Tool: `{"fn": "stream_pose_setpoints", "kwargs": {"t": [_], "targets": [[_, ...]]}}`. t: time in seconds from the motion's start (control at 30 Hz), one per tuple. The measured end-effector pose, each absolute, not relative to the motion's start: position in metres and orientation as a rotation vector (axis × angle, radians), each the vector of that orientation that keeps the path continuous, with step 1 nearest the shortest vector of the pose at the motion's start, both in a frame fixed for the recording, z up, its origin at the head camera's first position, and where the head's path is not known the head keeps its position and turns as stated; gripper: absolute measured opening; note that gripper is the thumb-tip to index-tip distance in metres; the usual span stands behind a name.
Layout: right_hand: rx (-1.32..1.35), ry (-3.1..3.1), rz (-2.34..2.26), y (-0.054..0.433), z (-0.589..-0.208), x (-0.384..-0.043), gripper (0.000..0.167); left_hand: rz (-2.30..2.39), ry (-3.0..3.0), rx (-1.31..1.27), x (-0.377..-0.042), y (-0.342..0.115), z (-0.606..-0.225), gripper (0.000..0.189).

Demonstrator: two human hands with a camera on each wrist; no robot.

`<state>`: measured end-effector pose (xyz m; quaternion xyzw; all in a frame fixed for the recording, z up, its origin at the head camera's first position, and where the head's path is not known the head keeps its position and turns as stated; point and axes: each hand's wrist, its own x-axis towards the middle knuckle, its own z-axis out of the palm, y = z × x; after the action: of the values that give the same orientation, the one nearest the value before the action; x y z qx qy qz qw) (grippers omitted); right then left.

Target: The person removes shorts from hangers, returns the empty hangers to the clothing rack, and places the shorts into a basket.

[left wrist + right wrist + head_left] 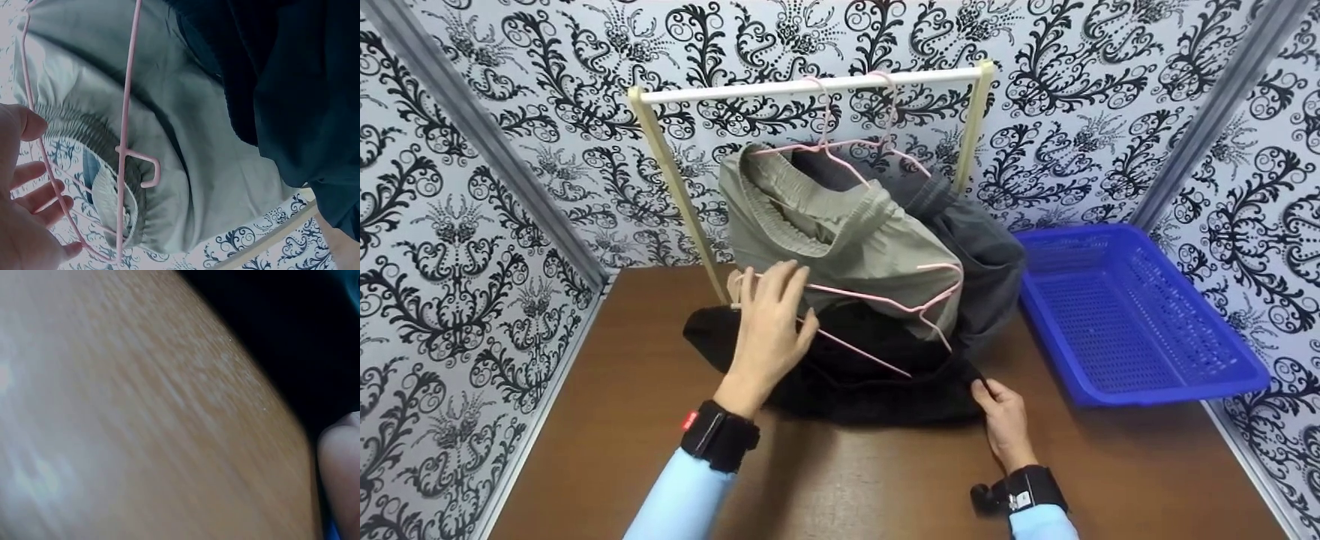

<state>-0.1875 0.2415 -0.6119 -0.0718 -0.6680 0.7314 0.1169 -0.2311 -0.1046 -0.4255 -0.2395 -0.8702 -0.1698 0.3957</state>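
Note:
My left hand (769, 326) holds one end of a pink wire hanger (864, 295) over a black garment (877, 405). In the left wrist view, the thumb and fingers are around the bent end of the hanger (128, 84), and its hook points sideways. The garment lies on the table with its wide waist opening upward; the hanger's lower bar slants across that opening. At the garment's right edge, my right hand (1006, 424) pinches the cloth between thumb and fingers. Only part of the thumb (342, 467) shows in the right wrist view, against black cloth.
Behind stands a rack with a white rail (735, 91). Light grey-green elastic-waist pants (847, 251) and a dark grey garment (982, 255) hang there on pink hangers. A blue plastic basket (1076, 375) sits at the right on the brown table (607, 420). Patterned walls enclose the table.

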Motion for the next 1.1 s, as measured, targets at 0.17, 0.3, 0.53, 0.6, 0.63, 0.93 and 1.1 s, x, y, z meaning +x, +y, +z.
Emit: {"fn": "stream_pose_setpoints", "kwargs": {"t": [0.17, 0.3, 0.53, 0.6, 0.63, 0.93, 1.1], "targets": [[-0.224, -1.963, 2.128, 0.242, -0.612, -0.188, 0.022, -0.394, -2.215, -0.675, -0.231, -0.095, -0.427, 0.051], [-0.209, -1.969, 2.15, 0.242, -0.612, -0.188, 0.028, -0.375, -2.22, -0.715, -0.232, -0.087, -0.429, 0.048], [-0.198, -1.961, 2.158, 0.241, -0.612, -0.188, 0.028, -0.358, -2.237, -0.766, -0.232, -0.074, -0.434, 0.042], [-0.19, -1.967, 2.156, 0.24, -0.611, -0.187, 0.028, -0.349, -2.24, -0.771, -0.232, -0.072, -0.435, 0.04], [-0.186, -1.969, 2.156, 0.24, -0.611, -0.187, 0.028, -0.342, -2.244, -0.769, -0.231, -0.071, -0.435, 0.038], [-0.191, -2.011, 2.118, 0.239, -0.61, -0.188, 0.023, -0.321, -2.244, -0.753, -0.231, -0.069, -0.439, 0.021], [-0.199, -2.041, 2.077, 0.24, -0.61, -0.187, 0.017, -0.399, -2.219, -0.742, -0.232, -0.069, -0.443, 0.022]]}}
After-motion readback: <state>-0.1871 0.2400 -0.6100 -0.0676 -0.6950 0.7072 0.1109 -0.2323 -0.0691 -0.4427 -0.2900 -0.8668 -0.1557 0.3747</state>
